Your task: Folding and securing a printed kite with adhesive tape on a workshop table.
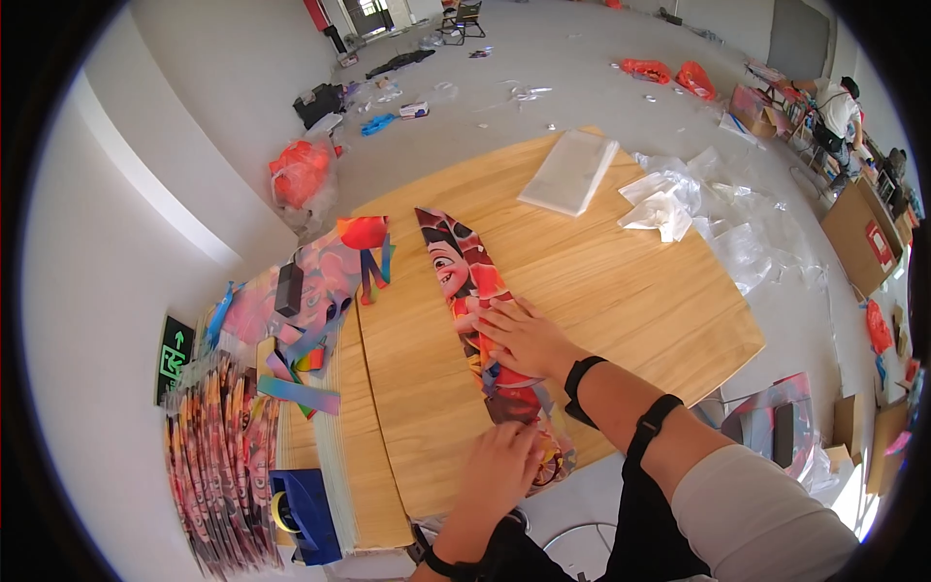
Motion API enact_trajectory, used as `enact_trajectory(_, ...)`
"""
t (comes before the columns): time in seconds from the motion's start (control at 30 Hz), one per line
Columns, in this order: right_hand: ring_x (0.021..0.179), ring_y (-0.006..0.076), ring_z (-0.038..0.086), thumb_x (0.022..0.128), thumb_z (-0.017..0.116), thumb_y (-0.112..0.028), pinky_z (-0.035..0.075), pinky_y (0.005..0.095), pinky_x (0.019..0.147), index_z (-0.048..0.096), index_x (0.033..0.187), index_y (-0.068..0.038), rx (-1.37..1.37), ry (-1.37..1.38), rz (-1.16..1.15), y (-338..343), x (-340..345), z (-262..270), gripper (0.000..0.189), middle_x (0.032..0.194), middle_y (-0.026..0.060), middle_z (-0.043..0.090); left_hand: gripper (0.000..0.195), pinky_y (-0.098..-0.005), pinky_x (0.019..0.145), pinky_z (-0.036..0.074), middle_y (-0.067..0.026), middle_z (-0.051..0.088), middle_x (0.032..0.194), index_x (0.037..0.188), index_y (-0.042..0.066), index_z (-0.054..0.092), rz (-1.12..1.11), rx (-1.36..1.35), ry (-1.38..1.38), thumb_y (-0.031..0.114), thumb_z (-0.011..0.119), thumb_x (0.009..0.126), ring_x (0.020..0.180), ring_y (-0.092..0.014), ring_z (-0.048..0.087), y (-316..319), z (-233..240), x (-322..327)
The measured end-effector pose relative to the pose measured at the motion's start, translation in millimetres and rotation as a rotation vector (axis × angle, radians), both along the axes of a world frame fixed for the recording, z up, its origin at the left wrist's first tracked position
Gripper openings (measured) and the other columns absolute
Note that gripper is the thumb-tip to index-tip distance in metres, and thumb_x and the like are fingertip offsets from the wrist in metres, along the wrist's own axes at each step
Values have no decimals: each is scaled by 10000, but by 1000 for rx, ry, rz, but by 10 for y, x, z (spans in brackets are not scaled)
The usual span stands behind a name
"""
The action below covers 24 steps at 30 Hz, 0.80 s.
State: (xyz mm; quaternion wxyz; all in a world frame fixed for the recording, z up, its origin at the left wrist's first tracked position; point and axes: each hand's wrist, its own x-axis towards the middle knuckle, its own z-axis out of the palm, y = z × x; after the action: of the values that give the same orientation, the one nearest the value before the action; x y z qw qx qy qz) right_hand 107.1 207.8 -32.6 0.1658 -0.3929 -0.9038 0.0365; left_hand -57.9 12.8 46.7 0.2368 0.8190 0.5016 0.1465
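Note:
A printed sheet with cartoon faces (469, 273), folded into a long narrow strip, lies lengthwise on the wooden table (604, 305). My right hand (525, 338) rests flat on its middle, fingers slightly apart. At the strip's near end, by the table's front edge, my left hand (505, 458) has its fingers curled on the print; whether they pinch it cannot be told. Beyond the right hand lies a stack of clear plastic sleeves (569, 173). Black straps circle both wrists and the right forearm.
Left are a blue tape dispenser (309, 516), many folded printed pieces (225, 465), colourful ribbons (300, 395) and a black block (289, 289) on a printed sheet. Crumpled plastic (658, 204) lies at the table's right. A person (836, 116) is far right, near cardboard boxes (858, 236).

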Motion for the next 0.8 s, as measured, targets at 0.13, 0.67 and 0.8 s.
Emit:
enact_trajectory(0.13, 1579, 279, 347, 1065, 534, -453, 178, 511, 1328, 487, 1603, -176, 12, 15, -3, 15, -29, -62, 608, 1649, 53, 488, 631, -484, 1115, 476, -144, 573, 1491, 1443, 35, 596, -31, 142, 121, 212, 801, 873, 1357, -365, 568, -453, 3, 122)
enact_trajectory(0.67, 1565, 286, 370, 1049, 562, -440, 214, 525, 1315, 511, 1582, -162, 55, 75, 2, 36, -39, -109, 603, 1617, 60, 519, 613, -469, 1283, 351, -132, 432, 1688, 1580, 43, 485, -157, 348, 335, 132, 563, 979, 1573, -290, 413, -649, -703, -24)
enact_trajectory(0.8, 1568, 281, 366, 1050, 560, -439, 207, 524, 1318, 513, 1581, -163, 67, 85, 5, 39, -39, -119, 600, 1616, 56, 521, 608, -468, 1283, 356, -147, 441, 1677, 1568, 24, 492, -166, 385, 329, 119, 565, 972, 1572, -295, 412, -646, -728, -29)
